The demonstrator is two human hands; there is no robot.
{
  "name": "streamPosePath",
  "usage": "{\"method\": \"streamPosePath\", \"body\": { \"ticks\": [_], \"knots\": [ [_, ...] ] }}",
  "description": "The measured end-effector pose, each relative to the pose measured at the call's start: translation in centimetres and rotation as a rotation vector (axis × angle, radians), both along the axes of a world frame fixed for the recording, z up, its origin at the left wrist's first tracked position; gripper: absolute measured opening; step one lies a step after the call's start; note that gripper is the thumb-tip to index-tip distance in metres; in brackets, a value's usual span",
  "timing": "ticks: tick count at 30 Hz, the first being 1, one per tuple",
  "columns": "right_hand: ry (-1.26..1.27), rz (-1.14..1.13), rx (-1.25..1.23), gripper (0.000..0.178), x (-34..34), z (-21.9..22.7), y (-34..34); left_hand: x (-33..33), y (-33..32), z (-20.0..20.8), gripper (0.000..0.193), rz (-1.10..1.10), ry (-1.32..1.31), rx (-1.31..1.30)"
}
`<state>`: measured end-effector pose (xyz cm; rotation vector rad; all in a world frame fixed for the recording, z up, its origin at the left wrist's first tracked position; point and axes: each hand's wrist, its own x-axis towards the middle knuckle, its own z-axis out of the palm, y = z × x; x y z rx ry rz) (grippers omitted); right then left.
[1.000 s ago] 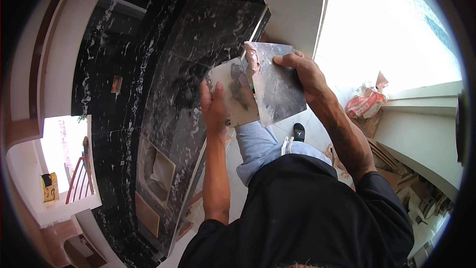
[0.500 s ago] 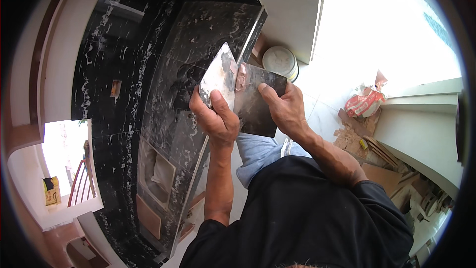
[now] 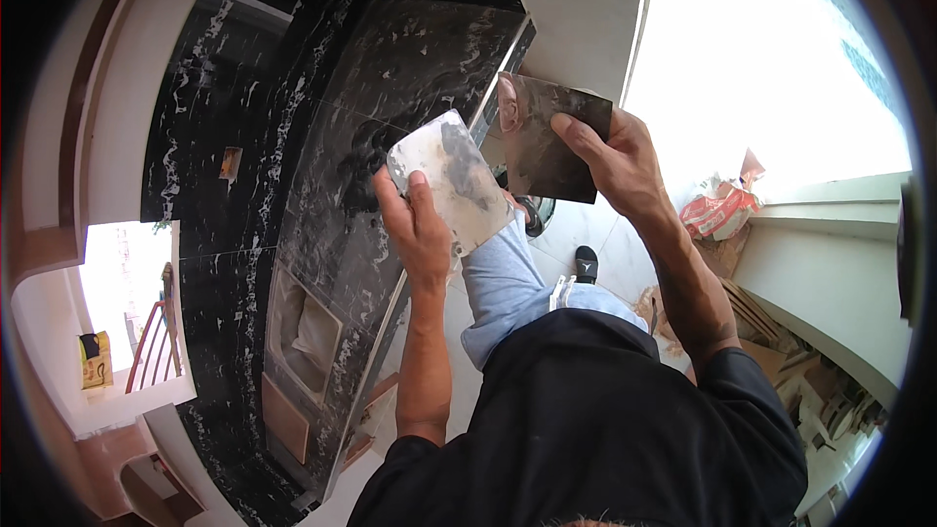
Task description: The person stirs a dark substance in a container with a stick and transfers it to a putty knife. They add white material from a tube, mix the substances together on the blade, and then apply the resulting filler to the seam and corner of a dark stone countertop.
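My left hand (image 3: 418, 239) grips a whitish flat plate (image 3: 468, 200) with grey smears, thumb on its face and fingers behind. My right hand (image 3: 630, 171) pinches a thin dark square plate (image 3: 551, 156) by its right edge, the thumb flat on top. A pinkish smear of paste (image 3: 509, 102) sits at the dark plate's upper left corner. The two plates are held apart, the dark one higher and to the right. Below and left of them runs a black counter (image 3: 390, 59) with white veins and dusty patches.
The counter's front edge (image 3: 390, 303) runs diagonally beside my left forearm. A rectangular cutout (image 3: 307, 337) lies in the counter. On the right, a red and white bag (image 3: 720, 210) and wood strips (image 3: 756, 317) lie by a ledge. A dark shoe (image 3: 586, 263) shows on the tiled floor.
The plates, close together before, have separated. My right hand has moved up and right with the dark plate; my left has tilted the whitish plate to the right.
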<state>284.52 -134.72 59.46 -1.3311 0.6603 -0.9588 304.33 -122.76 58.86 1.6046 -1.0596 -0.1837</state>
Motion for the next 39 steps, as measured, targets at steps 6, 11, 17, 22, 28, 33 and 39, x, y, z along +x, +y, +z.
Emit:
{"method": "streamPosePath", "body": {
  "ticks": [6,11,17,22,28,33,39],
  "knots": [
    [-0.059,0.087,-1.033,0.053,2.3,1.0,-0.6,1.3,-1.4,1.1,0.037,-0.174,1.009,0.101],
    [-0.008,0.220,-1.247,0.069,3.4,1.1,-1.3,1.6,-1.8,0.4,0.033,-0.405,1.239,0.036],
    [0.041,0.248,-1.331,0.061,4.1,-1.0,-2.0,2.3,-2.5,0.6,0.032,-0.384,1.186,0.028],
    [0.054,0.270,-1.353,0.059,3.8,-2.3,-2.9,2.2,-2.3,0.4,0.032,-0.293,1.075,0.035],
    [0.405,0.396,-1.320,0.069,2.5,-7.7,-5.2,3.0,-1.8,3.4,0.031,-0.306,0.997,-0.077],
    [0.426,0.235,-0.880,0.040,2.2,-7.9,-3.5,4.1,-2.4,4.6,0.028,-0.136,0.772,-0.148],
    [-0.034,0.204,0.058,0.033,2.1,-3.6,-3.9,5.1,-2.8,2.3,0.029,-0.105,0.799,-0.155]
  ]
}}
